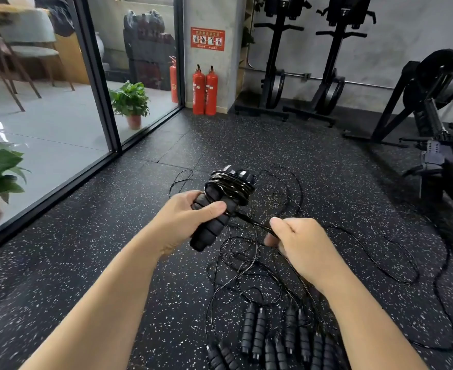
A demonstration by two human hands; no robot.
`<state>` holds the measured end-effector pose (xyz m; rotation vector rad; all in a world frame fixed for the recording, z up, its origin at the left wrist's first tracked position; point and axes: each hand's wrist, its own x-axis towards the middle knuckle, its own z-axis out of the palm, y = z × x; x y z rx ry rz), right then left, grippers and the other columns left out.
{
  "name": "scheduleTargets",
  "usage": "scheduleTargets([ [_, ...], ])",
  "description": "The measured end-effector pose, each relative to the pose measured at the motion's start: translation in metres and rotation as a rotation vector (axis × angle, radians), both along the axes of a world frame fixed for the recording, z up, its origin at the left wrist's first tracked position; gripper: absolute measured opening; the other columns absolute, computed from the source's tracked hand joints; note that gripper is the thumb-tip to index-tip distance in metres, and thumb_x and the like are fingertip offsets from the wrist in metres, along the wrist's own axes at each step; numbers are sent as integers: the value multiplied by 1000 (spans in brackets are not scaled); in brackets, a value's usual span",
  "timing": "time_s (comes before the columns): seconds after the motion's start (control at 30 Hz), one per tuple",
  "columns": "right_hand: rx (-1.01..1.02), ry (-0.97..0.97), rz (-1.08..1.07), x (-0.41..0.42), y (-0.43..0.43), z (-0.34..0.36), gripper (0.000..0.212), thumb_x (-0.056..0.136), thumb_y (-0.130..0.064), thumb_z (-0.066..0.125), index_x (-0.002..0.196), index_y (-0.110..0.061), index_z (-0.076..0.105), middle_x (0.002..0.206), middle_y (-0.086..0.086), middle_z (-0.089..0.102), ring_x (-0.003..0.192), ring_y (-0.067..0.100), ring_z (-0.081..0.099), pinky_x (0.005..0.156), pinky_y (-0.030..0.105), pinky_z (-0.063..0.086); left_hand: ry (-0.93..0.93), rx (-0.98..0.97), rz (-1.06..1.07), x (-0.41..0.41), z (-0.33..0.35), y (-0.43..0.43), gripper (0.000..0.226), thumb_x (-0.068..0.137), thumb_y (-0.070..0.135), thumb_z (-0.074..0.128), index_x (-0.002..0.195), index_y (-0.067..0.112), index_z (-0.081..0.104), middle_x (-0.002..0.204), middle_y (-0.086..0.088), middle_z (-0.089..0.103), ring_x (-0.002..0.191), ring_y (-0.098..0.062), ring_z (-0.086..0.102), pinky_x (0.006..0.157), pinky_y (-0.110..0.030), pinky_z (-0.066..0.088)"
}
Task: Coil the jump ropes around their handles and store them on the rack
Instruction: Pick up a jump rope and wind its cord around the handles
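The floor [113,236] lies open in the lower left of the frame, under the left forearm, up to the glass wall [60,116] that closes off the left side. Loose ropes [241,265] sprawl over the middle, looping right as far as the rowing machine [439,134] at the right edge. A cluster of handles [273,340] blocks the bottom centre. Between the left hand [185,217] and right hand [297,241] one cord is stretched taut, crossing the gap. Past the ropes, bare floor runs to two extinguishers [205,92] and upright machines [300,62] against the far wall.
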<state>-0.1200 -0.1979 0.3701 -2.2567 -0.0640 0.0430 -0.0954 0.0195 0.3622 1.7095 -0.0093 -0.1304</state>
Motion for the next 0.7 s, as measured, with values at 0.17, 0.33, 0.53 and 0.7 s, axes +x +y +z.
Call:
scheduleTargets([
  [0.17,-409,-204,56,-12,7,15,48,97,-46,44,70,-11,64,49,-3,52,51,15,50,61,33,50,-3,130,34,0,-1,3,29,90,23,72,101,-3,63,71,-14,68,54,-25,59,47,-31,50],
  [0.33,-520,-403,69,-17,10,37,53,95,-52,45,59,-12,43,52,-2,46,54,16,46,59,32,45,-73,555,27,0,-1,-4,42,68,52,71,98,23,66,79,1,73,75,-24,71,71,-46,60],
  [0.53,-563,-441,155,-12,10,43,54,93,-58,43,60,-15,47,58,-3,49,66,20,53,65,33,45,-222,1146,-217,-16,10,-37,35,82,58,66,108,37,57,90,15,62,91,-12,60,74,-28,42],
  [0.7,-464,-385,195,-1,-2,32,60,88,-61,51,51,-15,39,53,-2,46,56,14,45,59,32,37,-337,1224,-448,-29,19,-53,32,81,54,67,107,40,55,81,11,60,83,-13,58,76,-27,44],
])
